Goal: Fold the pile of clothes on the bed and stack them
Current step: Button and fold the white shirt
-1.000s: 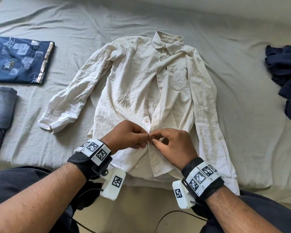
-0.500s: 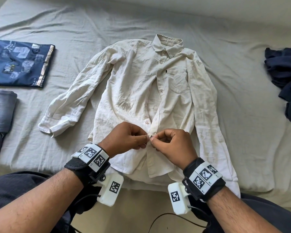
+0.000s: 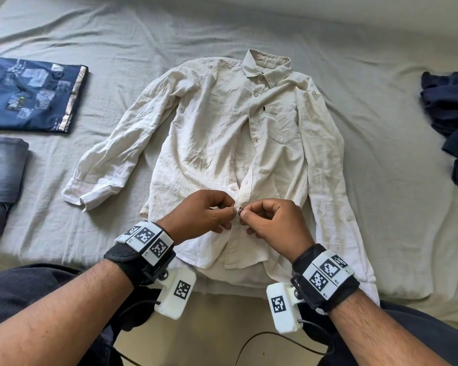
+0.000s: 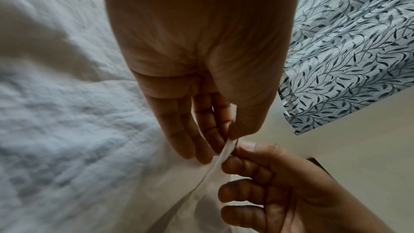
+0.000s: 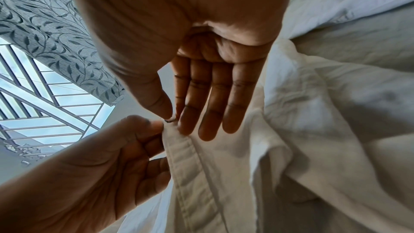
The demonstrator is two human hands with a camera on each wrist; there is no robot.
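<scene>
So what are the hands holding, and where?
Both hands, left and right, pinch the cream shirt at its front button placket, low on the front.

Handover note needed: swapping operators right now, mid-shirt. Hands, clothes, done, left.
Left hand: pinching the button placket of the cream long-sleeved cotton shirt, low on the front.
Right hand: pinching the opposite placket edge; both are working one button.
Shirt lies face up, sleeves spread, on the grey bedsheet.
Done: folded navy printed garment and folded grey garment, side by side at left, not stacked.
Left: finish buttoning, fold the shirt, fold the crumpled dark navy clothes at right, stack everything.
</scene>
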